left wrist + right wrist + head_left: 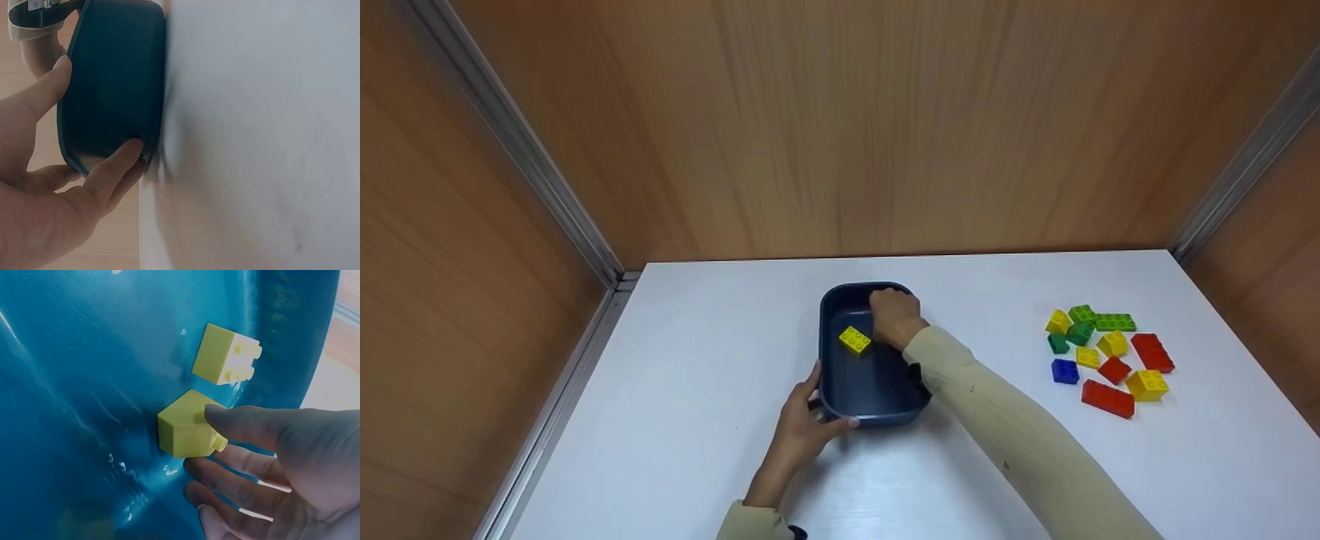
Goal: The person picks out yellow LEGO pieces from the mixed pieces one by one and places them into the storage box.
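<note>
A dark blue tray [877, 390] stands on the white table, and its inside fills the right wrist view. At its near left corner my left hand [801, 427] holds it from outside, thumb and fingers spread on two walls. My right hand [896, 315] reaches inside near the tray's far right. In the right wrist view its thumb and fingers pinch a yellow toy brick [183, 427] with a slanted side. Another yellow toy brick [216, 357] lies just beside that one. The head view shows a yellow brick [855, 340] on the tray floor; the right hand hides the pinched one there.
Several loose toy bricks lie in a group at the table's right, among them a red brick [1108, 398], a blue brick [1065, 371] and a green brick [1115, 322]. A wooden panel [840, 135] rises behind the table's far edge.
</note>
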`<action>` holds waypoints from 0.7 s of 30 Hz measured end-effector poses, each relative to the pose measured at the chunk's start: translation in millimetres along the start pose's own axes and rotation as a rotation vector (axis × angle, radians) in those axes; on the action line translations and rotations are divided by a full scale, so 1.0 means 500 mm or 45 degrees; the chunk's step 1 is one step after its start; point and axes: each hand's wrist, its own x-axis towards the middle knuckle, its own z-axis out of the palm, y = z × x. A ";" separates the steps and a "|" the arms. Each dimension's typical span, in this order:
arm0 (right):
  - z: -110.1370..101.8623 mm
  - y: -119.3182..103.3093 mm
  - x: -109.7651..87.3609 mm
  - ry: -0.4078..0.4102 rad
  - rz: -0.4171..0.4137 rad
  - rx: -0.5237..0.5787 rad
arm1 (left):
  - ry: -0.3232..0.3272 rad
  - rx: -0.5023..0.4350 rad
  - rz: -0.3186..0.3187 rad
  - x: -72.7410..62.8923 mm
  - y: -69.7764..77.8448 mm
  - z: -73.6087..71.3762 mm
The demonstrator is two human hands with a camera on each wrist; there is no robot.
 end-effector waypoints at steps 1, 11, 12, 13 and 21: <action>-0.003 0.001 -0.001 -0.003 0.001 0.008 | 0.002 0.001 -0.002 0.000 0.000 0.001; -0.026 0.010 -0.011 0.028 -0.007 0.116 | 0.004 0.007 -0.017 0.004 -0.004 0.001; -0.027 0.011 -0.013 0.032 -0.011 0.117 | 0.005 0.004 -0.022 0.004 -0.004 0.001; -0.028 0.012 -0.015 0.035 -0.013 0.117 | 0.005 0.000 -0.024 0.004 -0.004 0.001; -0.040 0.038 -0.036 0.065 -0.024 0.227 | 0.000 -0.010 -0.018 0.006 -0.002 0.003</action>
